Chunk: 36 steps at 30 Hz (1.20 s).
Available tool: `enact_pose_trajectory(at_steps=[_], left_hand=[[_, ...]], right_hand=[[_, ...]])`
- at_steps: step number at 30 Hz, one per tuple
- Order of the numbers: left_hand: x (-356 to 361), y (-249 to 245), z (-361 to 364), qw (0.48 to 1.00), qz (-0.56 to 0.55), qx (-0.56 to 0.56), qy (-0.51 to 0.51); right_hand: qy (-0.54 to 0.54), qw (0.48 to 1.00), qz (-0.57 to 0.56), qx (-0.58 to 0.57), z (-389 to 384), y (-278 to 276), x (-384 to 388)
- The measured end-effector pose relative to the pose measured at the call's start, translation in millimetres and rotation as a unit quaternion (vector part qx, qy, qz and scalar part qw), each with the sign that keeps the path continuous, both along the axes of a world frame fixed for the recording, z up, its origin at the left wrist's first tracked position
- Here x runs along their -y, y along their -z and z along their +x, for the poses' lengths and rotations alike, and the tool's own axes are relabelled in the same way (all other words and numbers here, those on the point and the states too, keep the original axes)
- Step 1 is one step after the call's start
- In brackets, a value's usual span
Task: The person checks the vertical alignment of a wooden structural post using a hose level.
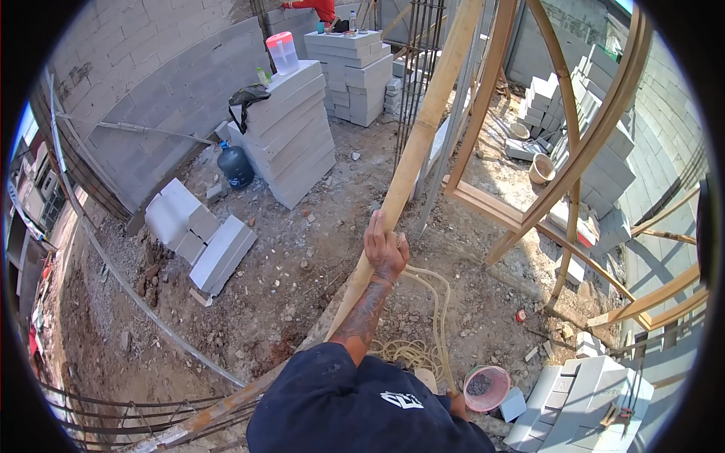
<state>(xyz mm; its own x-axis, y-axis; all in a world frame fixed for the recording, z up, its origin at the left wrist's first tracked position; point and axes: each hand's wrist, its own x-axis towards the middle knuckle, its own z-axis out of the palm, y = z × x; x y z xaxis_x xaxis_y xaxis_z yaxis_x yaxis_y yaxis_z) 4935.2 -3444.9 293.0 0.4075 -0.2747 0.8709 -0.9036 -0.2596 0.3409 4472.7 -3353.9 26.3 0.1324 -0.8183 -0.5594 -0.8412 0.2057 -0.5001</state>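
Observation:
My left hand [385,245] is on a long pale wooden pole [423,136], its fingers and thumb closed round the pole's edge. The pole slants from the top of the view down under my tattooed forearm. Low in the view, beside my dark shirt, a small part of my right hand [457,405] shows next to a pink bucket [485,387] with dark material inside; its fingers are hidden. A pale hose [408,352] lies coiled on the ground between my arm and the bucket.
Wooden frames [483,198] stand at the right. Stacked white blocks [291,124] hold a jug [282,54] and black bag [248,98]; a blue water bottle [236,164] is beside them. Loose blocks [223,253] lie left, more blocks [581,392] lower right. A red-sleeved person [321,9] is behind.

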Motion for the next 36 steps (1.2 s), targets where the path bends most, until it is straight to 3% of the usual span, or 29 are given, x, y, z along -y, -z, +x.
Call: enact_pose_trajectory(at_steps=[7,10,14,17,22,24,26,32,36], left_hand=[[0.3,-2.7,-1.0,1.0,-0.008,0.009,0.002],[2.0,-0.2,-3.4,1.0,0.004,0.015,-0.012],[-0.8,-5.9,-10.7,1.0,-0.003,0.022,0.005],[0.9,-0.2,-7.7,0.999,-0.028,0.019,0.02],[-2.0,-8.9,-10.2,0.998,-0.038,0.037,0.018],[0.2,-11.4,-10.7,0.997,-0.058,0.03,0.034],[1.4,-9.7,-10.1,0.995,-0.056,0.072,-0.03],[3.1,-5.0,-8.6,0.997,-0.044,0.068,-0.02],[3.9,-10.3,-13.5,0.996,-0.06,0.067,-0.009]], right_hand=[[0.043,0.998,-0.01,0.045,12.4,-22.2,-6.1],[0.023,0.999,0.003,-0.039,10.0,-11.9,-6.7],[0.093,0.993,0.033,-0.065,10.0,-32.3,-12.6],[0.072,0.996,0.011,-0.045,10.5,-32.6,-12.2],[0.046,0.995,0.074,-0.055,6.8,-40.5,-25.0],[0.064,0.995,0.058,-0.054,6.3,-43.3,-33.6],[0.083,0.994,0.043,-0.055,1.9,-33.0,-44.3],[0.137,0.989,0.039,-0.038,-8.0,-20.6,-56.3],[0.101,0.992,0.051,-0.054,-9.3,-36.3,-51.6]])
